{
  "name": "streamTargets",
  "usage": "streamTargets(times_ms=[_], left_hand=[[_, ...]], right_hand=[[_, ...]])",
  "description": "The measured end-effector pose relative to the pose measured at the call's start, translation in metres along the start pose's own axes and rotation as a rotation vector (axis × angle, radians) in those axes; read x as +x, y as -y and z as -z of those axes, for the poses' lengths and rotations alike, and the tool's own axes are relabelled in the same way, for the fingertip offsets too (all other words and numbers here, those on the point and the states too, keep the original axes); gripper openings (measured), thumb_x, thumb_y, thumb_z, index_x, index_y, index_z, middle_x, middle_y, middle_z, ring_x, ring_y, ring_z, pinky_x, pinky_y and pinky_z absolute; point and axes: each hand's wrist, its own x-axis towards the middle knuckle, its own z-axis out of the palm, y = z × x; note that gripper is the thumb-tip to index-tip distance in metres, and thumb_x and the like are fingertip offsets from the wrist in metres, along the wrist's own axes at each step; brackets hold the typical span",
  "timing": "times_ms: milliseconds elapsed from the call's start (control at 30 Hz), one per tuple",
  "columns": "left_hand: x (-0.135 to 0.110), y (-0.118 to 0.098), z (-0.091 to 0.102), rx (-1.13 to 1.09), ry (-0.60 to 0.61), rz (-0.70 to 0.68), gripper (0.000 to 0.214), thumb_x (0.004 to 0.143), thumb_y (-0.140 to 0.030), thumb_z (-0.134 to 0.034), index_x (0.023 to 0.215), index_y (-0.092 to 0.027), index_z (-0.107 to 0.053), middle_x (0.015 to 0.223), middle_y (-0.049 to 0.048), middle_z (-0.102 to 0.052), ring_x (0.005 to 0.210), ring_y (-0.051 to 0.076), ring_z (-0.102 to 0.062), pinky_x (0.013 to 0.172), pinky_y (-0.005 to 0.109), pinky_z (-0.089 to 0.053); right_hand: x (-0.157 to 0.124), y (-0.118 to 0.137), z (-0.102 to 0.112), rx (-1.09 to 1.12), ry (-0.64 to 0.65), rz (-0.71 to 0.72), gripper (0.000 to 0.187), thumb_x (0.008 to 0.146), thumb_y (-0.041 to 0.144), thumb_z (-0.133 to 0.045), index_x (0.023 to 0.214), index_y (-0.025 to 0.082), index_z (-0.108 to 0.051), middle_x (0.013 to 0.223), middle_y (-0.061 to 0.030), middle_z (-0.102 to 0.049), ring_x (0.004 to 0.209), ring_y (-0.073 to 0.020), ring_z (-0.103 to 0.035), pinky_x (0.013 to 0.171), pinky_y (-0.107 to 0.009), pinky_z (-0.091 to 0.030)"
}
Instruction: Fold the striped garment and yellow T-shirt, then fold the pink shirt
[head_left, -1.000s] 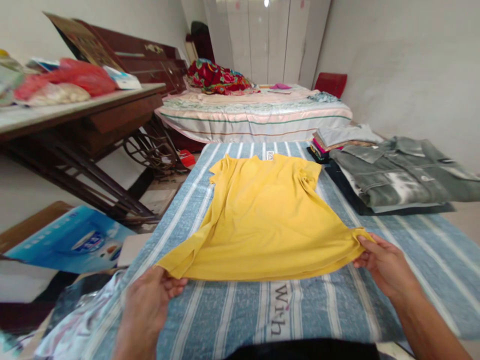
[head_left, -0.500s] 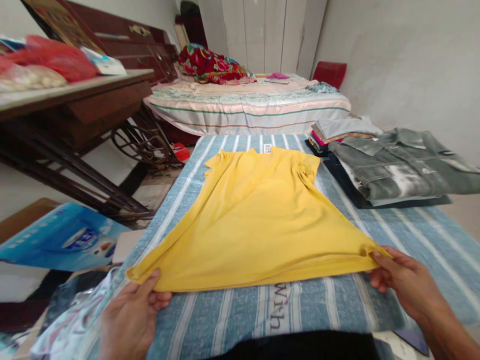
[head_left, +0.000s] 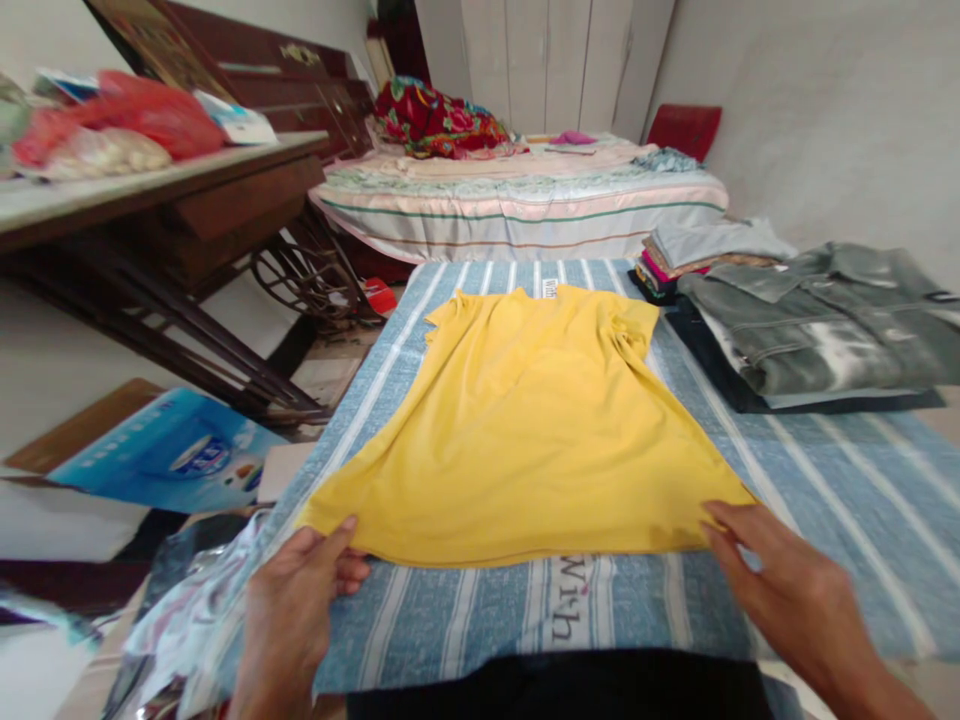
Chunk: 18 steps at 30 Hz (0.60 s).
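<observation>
A yellow T-shirt (head_left: 525,430) lies spread flat, neck away from me, on a blue and white striped cloth (head_left: 825,480). My left hand (head_left: 292,610) pinches the shirt's near left hem corner, thumb on top and fingers curled beneath. At the near right hem corner, my right hand (head_left: 780,590) lies with its fingers stretched out flat, touching the corner. The hem runs straight between the two hands.
A folded grey-green jacket (head_left: 810,320) tops a pile of folded clothes at the right. A bed (head_left: 525,210) with striped sheets stands beyond. At the left are a dark wooden table (head_left: 187,200) with bags on it and a blue box (head_left: 165,460) on the floor.
The hem, held taut and slightly raised before, has been lowered onto the cloth. My right hand's fingers have straightened flat at the corner. Both hands moved inward a little.
</observation>
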Motion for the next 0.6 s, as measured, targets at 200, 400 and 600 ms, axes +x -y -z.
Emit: streamTargets(times_ms=[200, 400, 600], left_hand=[[-0.006, -0.015, -0.001, -0.178, 0.027, -0.02, 0.022, 0.054, -0.021, -0.072, 0.065, -0.016, -0.053, 0.043, -0.0049, -0.055, 0.035, 0.008, -0.047, 0.035, 0.016, -0.037], [-0.016, -0.052, -0.006, -0.41, 0.121, -0.074, 0.017, 0.055, -0.013, -0.069, 0.064, -0.016, -0.055, 0.048, -0.0047, -0.055, 0.037, 0.007, -0.044, 0.034, 0.015, -0.035], [-0.029, -0.097, -0.02, -0.5, 0.158, -0.132, 0.028, 0.055, -0.013, -0.068, 0.05, -0.017, -0.042, 0.046, -0.005, -0.051, 0.038, 0.006, -0.043, 0.034, 0.015, -0.034]], right_hand=[[0.01, 0.074, -0.041, 0.126, 0.162, 0.444, 0.026, 0.083, 0.006, -0.044, 0.098, 0.018, -0.062, 0.091, -0.0085, -0.062, 0.083, -0.0205, -0.058, 0.075, -0.035, -0.047], [0.021, 0.088, -0.049, 0.087, 0.181, 0.472, 0.019, 0.085, 0.014, -0.049, 0.101, 0.015, -0.059, 0.086, -0.0085, -0.061, 0.08, -0.0221, -0.055, 0.071, -0.036, -0.045], [0.019, 0.092, -0.062, 0.0, 0.04, 0.447, 0.022, 0.088, 0.017, -0.045, 0.105, 0.01, -0.057, 0.086, -0.0117, -0.062, 0.079, -0.0238, -0.055, 0.069, -0.038, -0.045]])
